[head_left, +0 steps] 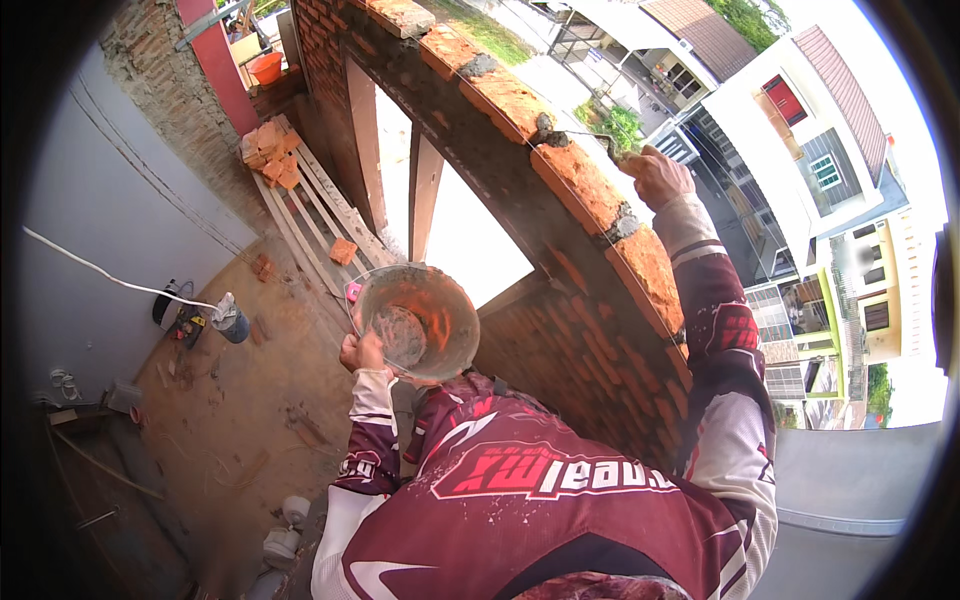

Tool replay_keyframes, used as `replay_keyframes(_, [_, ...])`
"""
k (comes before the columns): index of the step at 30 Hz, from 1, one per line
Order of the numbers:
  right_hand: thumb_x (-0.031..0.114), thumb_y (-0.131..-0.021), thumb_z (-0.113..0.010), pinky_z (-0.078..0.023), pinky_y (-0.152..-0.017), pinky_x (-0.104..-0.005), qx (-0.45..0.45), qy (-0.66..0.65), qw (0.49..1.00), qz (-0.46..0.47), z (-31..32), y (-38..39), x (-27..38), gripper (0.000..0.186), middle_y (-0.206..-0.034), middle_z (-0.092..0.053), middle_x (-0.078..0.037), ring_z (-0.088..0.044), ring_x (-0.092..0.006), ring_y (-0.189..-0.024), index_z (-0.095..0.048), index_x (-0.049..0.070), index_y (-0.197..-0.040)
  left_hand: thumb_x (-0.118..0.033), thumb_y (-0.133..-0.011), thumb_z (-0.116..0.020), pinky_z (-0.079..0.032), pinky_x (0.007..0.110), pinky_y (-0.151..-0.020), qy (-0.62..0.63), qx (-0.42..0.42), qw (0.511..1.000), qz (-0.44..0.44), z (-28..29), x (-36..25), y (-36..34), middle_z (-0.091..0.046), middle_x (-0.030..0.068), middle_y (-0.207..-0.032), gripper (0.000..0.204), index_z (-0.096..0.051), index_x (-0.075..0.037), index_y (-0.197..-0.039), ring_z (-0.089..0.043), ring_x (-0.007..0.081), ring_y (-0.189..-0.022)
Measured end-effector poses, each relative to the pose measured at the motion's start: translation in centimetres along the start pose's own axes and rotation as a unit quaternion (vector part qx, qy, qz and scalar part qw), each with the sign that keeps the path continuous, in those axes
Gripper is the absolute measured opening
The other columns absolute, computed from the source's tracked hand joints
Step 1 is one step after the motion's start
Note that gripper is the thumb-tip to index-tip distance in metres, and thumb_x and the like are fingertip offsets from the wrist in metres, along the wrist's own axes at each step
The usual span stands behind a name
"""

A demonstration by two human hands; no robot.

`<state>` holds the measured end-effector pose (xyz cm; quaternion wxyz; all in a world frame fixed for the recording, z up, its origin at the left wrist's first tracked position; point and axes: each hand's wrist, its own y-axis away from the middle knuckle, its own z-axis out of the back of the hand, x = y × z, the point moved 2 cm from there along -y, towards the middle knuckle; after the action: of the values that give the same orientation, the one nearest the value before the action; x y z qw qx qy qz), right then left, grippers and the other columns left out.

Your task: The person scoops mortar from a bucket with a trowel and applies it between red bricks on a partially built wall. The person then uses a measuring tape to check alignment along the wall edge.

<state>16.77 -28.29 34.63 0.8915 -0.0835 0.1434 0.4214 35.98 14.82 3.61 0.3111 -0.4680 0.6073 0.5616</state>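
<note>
My left hand [362, 353] is closed on the rim of a mortar bucket [452, 312], tilted so that its stained inside shows, with some grey residue at the bottom. My right hand [658, 178] reaches past the top of the brick wall [580, 185], fingers wrapped round a trowel [610, 146]. The thin blade, seen nearly edge-on, points toward a grey mortar dab [546, 130] in a joint between two orange bricks. Another mortar lump [622, 222] fills a joint nearer me. A taut string line runs along the top course.
Below the wall's top is a framed window opening [480, 225]. Wooden planks [315, 225] bear a stack of broken bricks [272, 152]. A small dark bucket [231, 322] and a white cable [110, 274] are at the left. Houses stand beyond the wall.
</note>
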Motion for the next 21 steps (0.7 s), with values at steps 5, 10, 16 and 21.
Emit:
replay_keyframes(5, [0.012,-0.093,-0.050,-0.054,-0.074,-0.0414,-0.056,-0.004,0.998,-0.020,2.4,1.4,-0.4,0.031,-0.101,-0.064,-0.005,-0.067,-0.0264,-0.095,-0.068,0.028,-0.112,0.004,-0.063,-0.060,-0.033,0.031,-0.047,-0.001,0.005,1.000,-0.001,0.0,0.9,-0.7,-0.045,-0.0007,-0.059,0.030,-0.034,-0.009,-0.059,-0.040,0.0112,-0.053])
replay_keyframes(10, [0.011,-0.087,-0.058,-0.042,-0.084,-0.0367,-0.103,0.005,0.994,0.039,3.9,2.7,-4.9,0.030,-0.096,-0.067,0.000,-0.065,-0.0189,-0.089,-0.073,0.024,-0.110,0.004,-0.058,-0.057,-0.036,0.032,-0.050,-0.011,-0.013,1.000,0.004,0.7,1.4,-1.9,-0.042,-0.0016,-0.061,0.027,-0.032,-0.009,-0.059,-0.039,0.0118,-0.054])
replay_keyframes(16, [0.012,-0.075,-0.076,-0.044,-0.088,-0.0365,-0.031,-0.196,0.980,-0.004,-2.9,0.4,-9.7,0.042,-0.106,-0.070,0.001,-0.066,-0.0202,-0.095,-0.072,0.021,-0.115,0.004,-0.057,-0.055,-0.041,0.032,-0.053,-0.042,-0.029,0.999,-0.001,1.3,1.6,-1.9,-0.048,0.0005,-0.066,0.021,-0.036,-0.005,-0.060,-0.044,0.0139,-0.058])
replay_keyframes(21, [0.012,-0.073,-0.077,-0.051,-0.085,-0.0369,-0.065,-0.166,0.984,0.028,-6.7,-2.5,-10.0,0.047,-0.104,-0.070,-0.003,-0.068,-0.0240,-0.092,-0.070,0.021,-0.119,0.003,-0.063,-0.058,-0.041,0.030,-0.052,-0.026,-0.018,1.000,0.002,2.1,1.8,-2.0,-0.054,0.0014,-0.067,0.018,-0.042,-0.005,-0.062,-0.047,0.0120,-0.057])
